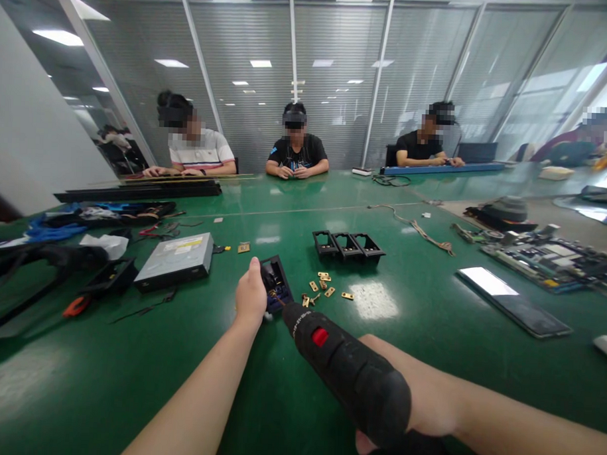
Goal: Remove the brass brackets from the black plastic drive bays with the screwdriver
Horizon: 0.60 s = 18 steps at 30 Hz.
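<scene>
A black plastic socket housing (280,274) stands tilted on the green table, with my left hand (251,293) closed around its left side. Wrapped about the grip of a black cordless drill (351,368) with a red switch is my right hand (386,363); most of its fingers are hidden behind the tool. The drill's thin bit points into the open housing, where small brass-coloured parts show. Whether the tip touches a screw, I cannot tell. Just right of the housing lie several small brass plates (330,291). Beyond them sits a row of three joined black frames (349,245).
A silver optical drive (175,259) and cables lie to the left. On the right are a phone (512,301) and circuit boards (556,253). A thin cord (417,228) runs across the table (258,398). Several people sit along the far side.
</scene>
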Each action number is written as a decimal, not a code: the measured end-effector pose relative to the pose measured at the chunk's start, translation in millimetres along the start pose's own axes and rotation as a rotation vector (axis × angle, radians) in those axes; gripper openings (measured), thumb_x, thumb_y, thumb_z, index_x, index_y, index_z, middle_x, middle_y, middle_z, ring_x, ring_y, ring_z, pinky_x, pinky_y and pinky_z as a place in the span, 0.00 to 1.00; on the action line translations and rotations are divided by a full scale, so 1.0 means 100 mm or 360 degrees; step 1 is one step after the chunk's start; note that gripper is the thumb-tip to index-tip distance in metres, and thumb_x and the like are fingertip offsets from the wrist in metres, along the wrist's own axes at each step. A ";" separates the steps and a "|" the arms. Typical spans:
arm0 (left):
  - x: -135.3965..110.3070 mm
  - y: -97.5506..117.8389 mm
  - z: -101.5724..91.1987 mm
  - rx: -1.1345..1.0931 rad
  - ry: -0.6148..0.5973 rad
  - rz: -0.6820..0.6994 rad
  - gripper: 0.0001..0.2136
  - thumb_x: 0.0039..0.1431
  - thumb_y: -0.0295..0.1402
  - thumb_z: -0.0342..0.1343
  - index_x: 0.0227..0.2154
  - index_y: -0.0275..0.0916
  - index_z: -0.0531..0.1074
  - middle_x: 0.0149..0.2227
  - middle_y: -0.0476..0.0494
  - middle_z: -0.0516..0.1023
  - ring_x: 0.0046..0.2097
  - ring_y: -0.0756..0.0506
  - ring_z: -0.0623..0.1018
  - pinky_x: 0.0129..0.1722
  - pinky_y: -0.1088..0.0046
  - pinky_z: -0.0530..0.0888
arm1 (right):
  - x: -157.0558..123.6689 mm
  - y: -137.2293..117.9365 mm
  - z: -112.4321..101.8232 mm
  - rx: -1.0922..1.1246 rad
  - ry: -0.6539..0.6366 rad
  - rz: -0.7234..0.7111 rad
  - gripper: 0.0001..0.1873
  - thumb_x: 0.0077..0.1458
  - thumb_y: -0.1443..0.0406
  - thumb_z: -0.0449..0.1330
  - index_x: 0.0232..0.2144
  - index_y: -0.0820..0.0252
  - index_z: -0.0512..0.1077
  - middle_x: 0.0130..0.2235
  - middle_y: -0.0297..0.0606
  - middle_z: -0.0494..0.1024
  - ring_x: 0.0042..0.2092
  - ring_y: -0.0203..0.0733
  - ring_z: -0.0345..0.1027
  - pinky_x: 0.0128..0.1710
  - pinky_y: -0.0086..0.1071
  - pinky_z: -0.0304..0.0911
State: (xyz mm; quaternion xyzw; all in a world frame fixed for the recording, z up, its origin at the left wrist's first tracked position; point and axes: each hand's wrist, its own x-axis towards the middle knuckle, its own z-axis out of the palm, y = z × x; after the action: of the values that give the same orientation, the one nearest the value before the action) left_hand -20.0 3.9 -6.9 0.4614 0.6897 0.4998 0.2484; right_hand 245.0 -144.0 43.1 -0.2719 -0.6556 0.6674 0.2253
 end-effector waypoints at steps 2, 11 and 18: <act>0.01 -0.02 0.00 -0.0008 0.0002 0.0003 0.41 0.60 0.75 0.34 0.25 0.41 0.72 0.31 0.35 0.81 0.37 0.35 0.78 0.40 0.61 0.69 | 0.00 0.00 0.00 0.0020 -0.0006 -0.0018 0.26 0.32 0.61 0.84 0.17 0.61 0.69 0.19 0.23 0.67 0.24 0.31 0.59 0.24 0.25 0.62; -0.02 0.02 0.00 -0.0046 0.0006 -0.0002 0.39 0.61 0.73 0.36 0.25 0.41 0.72 0.31 0.35 0.81 0.37 0.35 0.79 0.41 0.61 0.71 | 0.02 0.00 0.00 0.0035 -0.0013 0.0011 0.25 0.31 0.59 0.84 0.23 0.62 0.74 0.21 0.26 0.73 0.24 0.32 0.63 0.23 0.25 0.59; 0.00 -0.01 -0.01 -0.0032 -0.0011 -0.0014 0.41 0.61 0.74 0.35 0.26 0.41 0.74 0.32 0.34 0.83 0.38 0.34 0.80 0.41 0.60 0.71 | 0.03 0.01 0.00 0.0007 0.0025 0.0064 0.25 0.30 0.62 0.84 0.20 0.62 0.71 0.22 0.26 0.71 0.24 0.31 0.60 0.23 0.24 0.57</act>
State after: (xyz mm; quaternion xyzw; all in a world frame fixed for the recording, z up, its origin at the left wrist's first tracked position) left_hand -21.3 3.3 -7.5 0.4575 0.6859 0.5039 0.2574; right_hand 243.3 -142.0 41.6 -0.2900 -0.6468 0.6710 0.2176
